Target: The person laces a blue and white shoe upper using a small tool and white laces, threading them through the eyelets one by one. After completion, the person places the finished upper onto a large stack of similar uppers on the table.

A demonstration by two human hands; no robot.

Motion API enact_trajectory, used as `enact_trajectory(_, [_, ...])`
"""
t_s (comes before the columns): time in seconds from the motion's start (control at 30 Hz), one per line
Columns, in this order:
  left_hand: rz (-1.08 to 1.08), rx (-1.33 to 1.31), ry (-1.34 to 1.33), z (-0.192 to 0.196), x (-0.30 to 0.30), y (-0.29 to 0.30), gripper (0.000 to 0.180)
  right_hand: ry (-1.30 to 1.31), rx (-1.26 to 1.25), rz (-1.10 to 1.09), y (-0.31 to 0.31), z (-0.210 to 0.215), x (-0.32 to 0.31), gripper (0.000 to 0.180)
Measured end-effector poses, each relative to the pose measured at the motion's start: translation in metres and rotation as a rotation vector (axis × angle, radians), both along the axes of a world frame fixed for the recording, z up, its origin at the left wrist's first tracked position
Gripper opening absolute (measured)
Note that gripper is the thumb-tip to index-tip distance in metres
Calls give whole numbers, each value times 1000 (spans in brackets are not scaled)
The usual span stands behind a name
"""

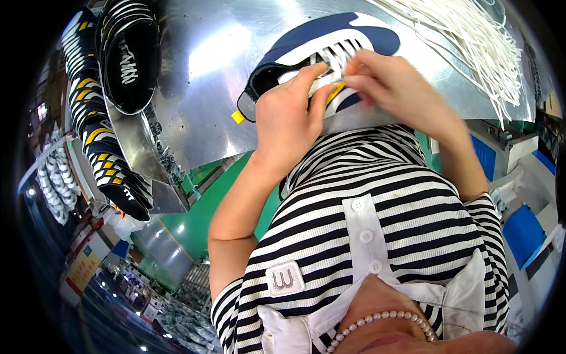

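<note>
A navy and white shoe upper [289, 44] with yellow trim lies on its side on the metal table, its toe to the right. White lacing [339, 56] crosses its front opening. My left hand [289, 112] grips the shoe near the dark collar, thumb and forefinger closed at the eyelet edge; a small shiny bit shows by the fingertip, too small to name. Close beside it, my right hand [395, 88] is pinched at the white lace, its fingers slightly blurred by motion. The part of the shoe under my left palm is hidden.
Loose white laces [471, 53] lie in a heap at the table's far right. A black shoe [130, 65] sits on the left of the metal table [206, 106]. Beyond it stands a long row of stacked striped uppers [97, 130]. Blue bins [525, 236] are at lower right.
</note>
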State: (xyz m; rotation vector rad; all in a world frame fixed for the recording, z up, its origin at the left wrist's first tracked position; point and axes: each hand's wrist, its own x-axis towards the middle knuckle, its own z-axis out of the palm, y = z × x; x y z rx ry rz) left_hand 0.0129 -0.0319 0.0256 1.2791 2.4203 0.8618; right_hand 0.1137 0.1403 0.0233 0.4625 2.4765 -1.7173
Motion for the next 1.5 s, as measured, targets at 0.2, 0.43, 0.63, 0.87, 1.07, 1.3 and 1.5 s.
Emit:
enact_trajectory(0.2, [-107,-129,-261,4,-13,-1,22,468,194,-294,10,-31,-12,17])
enact_trajectory(0.43, [-268,-203,63,18,-18,-22,33,308,339,-370,4,-46,-19,21])
enact_trajectory(0.63, [388,521,115,-40,33,-85,54,401,50,-444,13,-41,-13,32])
enact_trajectory(0.87, [583,926,-1597,-14,14,-78,52,286,-268,-296,-6,-33,-49,23])
enact_trajectory(1.07, [666,868,-477,86,-62,-76,30,407,13,-357,20,-33,-65,19])
enact_trajectory(1.3, [642,-72,764,-25,-273,-84,50,419,733,-361,88,-37,-101,17])
enact_trajectory(1.5, [645,-8,547,-63,-274,-68,79,317,793,-320,114,-55,-114,12])
